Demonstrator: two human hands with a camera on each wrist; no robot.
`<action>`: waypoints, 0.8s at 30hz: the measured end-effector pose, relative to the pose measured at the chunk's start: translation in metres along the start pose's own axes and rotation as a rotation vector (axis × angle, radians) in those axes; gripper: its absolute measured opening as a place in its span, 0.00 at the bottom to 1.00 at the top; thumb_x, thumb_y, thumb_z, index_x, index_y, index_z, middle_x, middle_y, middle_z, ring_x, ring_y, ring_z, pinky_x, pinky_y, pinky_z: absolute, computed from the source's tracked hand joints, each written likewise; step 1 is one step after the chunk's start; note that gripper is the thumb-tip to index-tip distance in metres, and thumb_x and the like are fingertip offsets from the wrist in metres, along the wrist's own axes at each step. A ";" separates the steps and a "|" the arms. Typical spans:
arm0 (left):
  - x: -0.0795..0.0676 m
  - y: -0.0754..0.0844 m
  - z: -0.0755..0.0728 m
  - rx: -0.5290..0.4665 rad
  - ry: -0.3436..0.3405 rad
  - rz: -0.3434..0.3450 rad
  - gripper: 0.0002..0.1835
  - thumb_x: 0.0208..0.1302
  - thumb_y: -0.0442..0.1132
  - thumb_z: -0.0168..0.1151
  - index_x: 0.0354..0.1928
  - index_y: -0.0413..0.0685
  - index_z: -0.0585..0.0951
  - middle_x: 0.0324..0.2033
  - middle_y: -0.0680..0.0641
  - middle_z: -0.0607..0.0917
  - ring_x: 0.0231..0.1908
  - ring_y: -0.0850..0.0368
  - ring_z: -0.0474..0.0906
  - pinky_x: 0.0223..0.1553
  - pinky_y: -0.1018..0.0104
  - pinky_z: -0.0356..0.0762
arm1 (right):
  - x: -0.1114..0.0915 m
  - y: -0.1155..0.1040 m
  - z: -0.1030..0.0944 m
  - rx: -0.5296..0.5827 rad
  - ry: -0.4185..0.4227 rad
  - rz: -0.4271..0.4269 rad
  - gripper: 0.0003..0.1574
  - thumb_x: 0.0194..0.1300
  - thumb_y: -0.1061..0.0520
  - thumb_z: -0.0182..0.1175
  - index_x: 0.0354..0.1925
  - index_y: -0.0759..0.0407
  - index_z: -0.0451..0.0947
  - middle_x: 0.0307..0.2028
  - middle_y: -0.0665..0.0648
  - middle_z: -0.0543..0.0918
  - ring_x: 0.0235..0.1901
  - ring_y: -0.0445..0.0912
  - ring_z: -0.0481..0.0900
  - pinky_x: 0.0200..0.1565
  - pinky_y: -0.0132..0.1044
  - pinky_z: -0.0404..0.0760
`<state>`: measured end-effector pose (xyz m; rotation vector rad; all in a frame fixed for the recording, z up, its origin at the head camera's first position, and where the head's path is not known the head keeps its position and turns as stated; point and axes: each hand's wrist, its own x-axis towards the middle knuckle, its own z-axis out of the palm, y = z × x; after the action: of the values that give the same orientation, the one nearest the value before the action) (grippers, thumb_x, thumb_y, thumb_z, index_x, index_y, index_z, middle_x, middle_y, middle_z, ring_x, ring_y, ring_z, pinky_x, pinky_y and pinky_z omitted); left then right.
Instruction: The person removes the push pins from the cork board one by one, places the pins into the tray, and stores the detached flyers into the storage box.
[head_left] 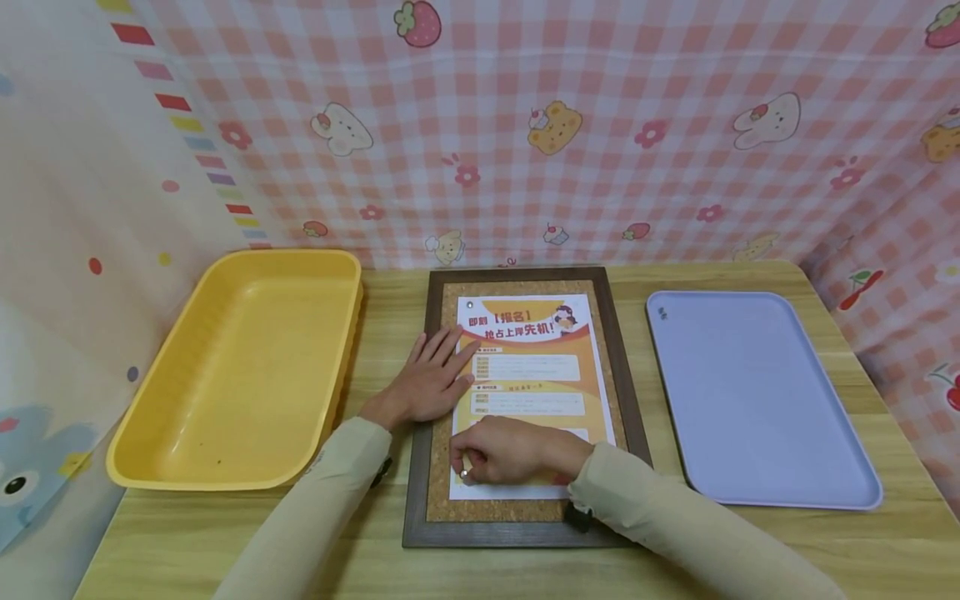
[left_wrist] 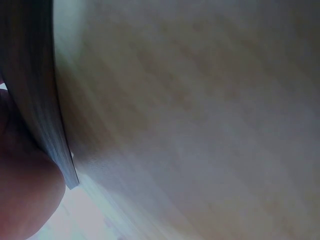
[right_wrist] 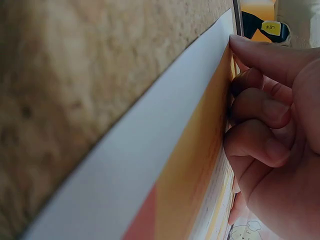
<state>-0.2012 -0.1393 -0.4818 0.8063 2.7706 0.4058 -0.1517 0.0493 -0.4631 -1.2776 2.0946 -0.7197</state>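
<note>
A printed orange and white poster (head_left: 528, 367) lies on a cork board (head_left: 517, 510) with a dark wooden frame (head_left: 416, 492). At its upper left corner sits a small silver thumbtack (head_left: 469, 305). My left hand (head_left: 431, 379) rests on the poster's left edge, fingers spread, its wrist over the frame. At the lower left corner my right hand (head_left: 506, 450) pinches a small shiny tack (head_left: 463, 474) between thumb and index finger. In the right wrist view the thumb (right_wrist: 272, 60) meets the paper's corner, the other fingers (right_wrist: 257, 142) curled; the tack is hidden there.
A deep yellow tray (head_left: 240, 367) stands to the left on the wooden table (head_left: 390, 333). On the right lies a shallow lavender tray (head_left: 757, 392). A pink checked cloth (head_left: 487, 150) hangs behind the table, and more patterned cloth borders both sides.
</note>
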 end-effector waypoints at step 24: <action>0.001 -0.002 0.002 -0.020 0.001 0.006 0.31 0.79 0.51 0.38 0.79 0.51 0.54 0.78 0.39 0.45 0.77 0.40 0.38 0.73 0.38 0.32 | 0.006 0.001 -0.005 0.081 -0.059 0.051 0.16 0.61 0.71 0.52 0.29 0.54 0.81 0.20 0.42 0.72 0.20 0.34 0.64 0.28 0.25 0.62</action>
<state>-0.2024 -0.1405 -0.4843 0.8100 2.7609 0.4345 -0.1584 0.0453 -0.4614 -1.1840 2.0228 -0.7281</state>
